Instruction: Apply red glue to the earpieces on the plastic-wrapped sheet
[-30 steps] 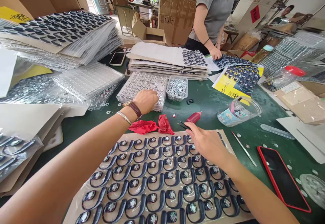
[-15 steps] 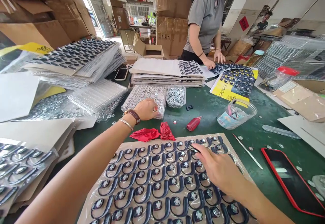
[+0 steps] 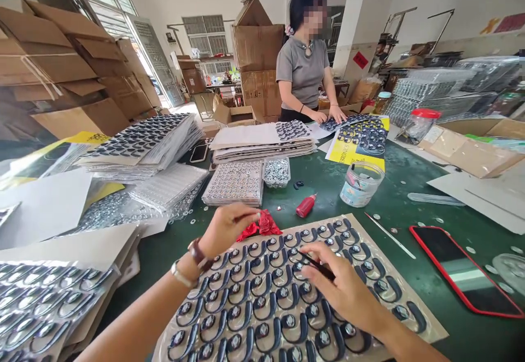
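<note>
A brown cardboard sheet (image 3: 422, 318) covered with rows of dark hook-shaped parts with shiny round caps lies in front of me on the green table (image 3: 394, 198). My left hand (image 3: 227, 228), wearing a watch and bracelet, hovers over the sheet's far left edge with its fingers pinched together; what they hold is too small to make out. My right hand (image 3: 344, 291) rests over the sheet's middle and grips thin black tweezers (image 3: 318, 263) pointing left toward the parts.
Beyond the sheet lie red crumpled scraps (image 3: 264, 224), a small red bottle (image 3: 305, 205), a tray of round caps (image 3: 235, 182), a tub of caps (image 3: 276, 171) and a clear jar (image 3: 361, 183). A red-cased phone (image 3: 463, 272) lies right. Another person (image 3: 305, 72) works across the table.
My left hand has pulled back from the tray of caps to the sheet's edge, fingers pinched. My right hand now shows the tweezers. My head has lifted, showing more of the room.
</note>
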### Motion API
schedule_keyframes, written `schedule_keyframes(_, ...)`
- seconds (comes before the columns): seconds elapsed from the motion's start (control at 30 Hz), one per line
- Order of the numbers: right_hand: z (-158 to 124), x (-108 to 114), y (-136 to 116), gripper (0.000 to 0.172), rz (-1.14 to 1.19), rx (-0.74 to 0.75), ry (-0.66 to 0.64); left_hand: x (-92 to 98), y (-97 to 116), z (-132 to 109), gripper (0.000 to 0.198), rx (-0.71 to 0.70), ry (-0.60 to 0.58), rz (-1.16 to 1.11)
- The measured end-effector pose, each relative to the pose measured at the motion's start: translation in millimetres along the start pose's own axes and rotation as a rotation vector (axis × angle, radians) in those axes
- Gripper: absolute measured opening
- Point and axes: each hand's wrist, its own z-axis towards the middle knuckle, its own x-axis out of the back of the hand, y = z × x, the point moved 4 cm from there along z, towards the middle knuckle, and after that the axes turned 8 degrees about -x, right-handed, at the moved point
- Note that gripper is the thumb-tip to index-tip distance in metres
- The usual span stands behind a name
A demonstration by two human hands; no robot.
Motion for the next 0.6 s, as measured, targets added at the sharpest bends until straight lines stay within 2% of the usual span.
schedule_keyframes(0.1, -11.0, -12.1, -32.5, 0.034, 0.189, 0.019, -0.057, 4.3, 51.2, -59.5, 0.022, -0.027, 0.084, -0.111)
schedule_keyframes(0.17, -19.6, -24.6, -59.9, 0.033, 0.3, 0.129, -0.067, 5.7, 76.1, -96.1, 0.019, -0.039, 0.147, -0.17)
schedule_keyframes(0.27, -35.6, -46.5, -99.8, 0.023, 0.36, 0.429, -0.029, 8.2, 98.3, -141.5, 0.023, -0.048, 0.265, -0.209)
schedule_keyframes(0.33, -46.2, -61.3, -117.9, 0.016, 0.373, 0.549, -0.007, 11.0, 106.1, -167.0, 0.026, -0.036, 0.355, -0.212)
schedule_keyframes(0.37, -50.0, -68.7, -123.5, 0.013, 0.387, 0.539, -0.02, 12.5, 108.8, -178.9, 0.028, -0.023, 0.396, -0.211)
schedule_keyframes(0.43, -54.9, -83.8, -129.1, 0.004, 0.439, 0.395, -0.106, 14.6, 112.6, -200.7, 0.031, 0.017, 0.459, -0.211)
schedule_keyframes(0.53, -61.8, -106.5, -131.3, 0.017, 0.546, 0.116, -0.311, 15.1, 113.9, -228.2, 0.033, 0.088, 0.525, -0.225)
schedule_keyframes(0.6, -65.9, -121.3, -132.5, 0.024, 0.633, -0.017, -0.456, 14.0, 110.9, -243.1, 0.032, 0.142, 0.568, -0.239)
